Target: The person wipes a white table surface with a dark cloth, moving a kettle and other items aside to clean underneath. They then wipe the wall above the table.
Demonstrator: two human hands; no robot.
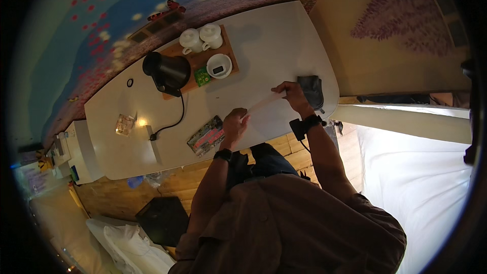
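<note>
Between my two hands, above the white table (262, 42), a thin translucent strip (265, 103) is stretched; its material is not clear. My left hand (234, 123) grips its lower left end between thumb and fingers. The upper right end is pinched in my right hand (291, 94). Just beside my right hand lies a dark grey folded pouch or cloth (310, 88). A printed packet or card (205, 137) with red writing lies at my left wrist, partly behind my left hand.
On a wooden tray (231, 51) stand two lidded white mugs (211, 35), a white bowl (219, 65) and a green packet (202, 76). A black electric kettle (171, 70) sits there, its cord running left. Further left are a black ring (130, 82) and a small packet (124, 125).
</note>
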